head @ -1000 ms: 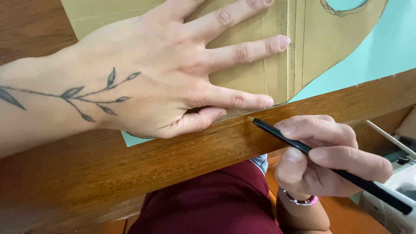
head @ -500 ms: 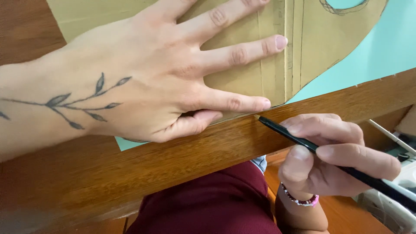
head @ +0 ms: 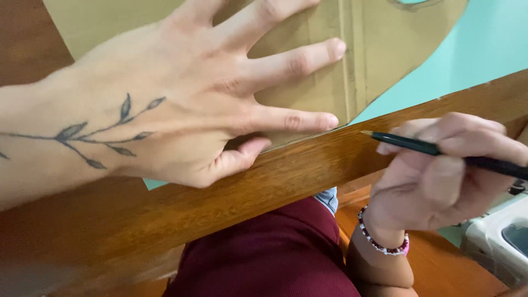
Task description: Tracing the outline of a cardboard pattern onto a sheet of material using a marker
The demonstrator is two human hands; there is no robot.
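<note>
- On the wooden table [head: 231, 198], the left hand [head: 181, 115] lies flat with fingers spread, pressing down a brown cardboard shape [head: 379, 49]
- Under the cardboard, a turquoise sheet [head: 484, 44] shows at the upper right
- At the table's near edge, the right hand [head: 440, 176] pinches a dark green pencil [head: 418, 144] between thumb and fingers
- Its tip points left, just beside the cardboard's lower corner and the left forefinger; whether it touches cannot be told
- A beaded bracelet [head: 379, 242] circles the right wrist, above dark red cloth [head: 264, 253]
- A white machine [head: 498, 242] sits at the lower right
</note>
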